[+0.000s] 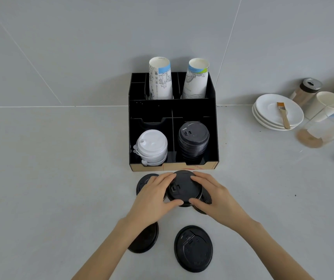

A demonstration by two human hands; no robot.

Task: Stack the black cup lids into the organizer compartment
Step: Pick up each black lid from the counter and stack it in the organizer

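Pinching a lid [184,188] by its rim from both sides, the left hand [154,199] and right hand [216,199] hold it just in front of the organizer [215,138]. A black stack [193,141] already fills the front right compartment, beside the white lids [152,146]. At least four loose lids [193,248] lie on the counter [61,178], so I judge the task past halfway.

We are looking at a café or drinks-prep counter: grey counter [61,158] against grey tiled wall. A black organizer [214,138] is holding paper cups [161,81], white lids [152,146] and black lids [193,140]. Stacked white saucers [271,116], a small brush [283,114], a shaker jar [305,91] are sitting right.
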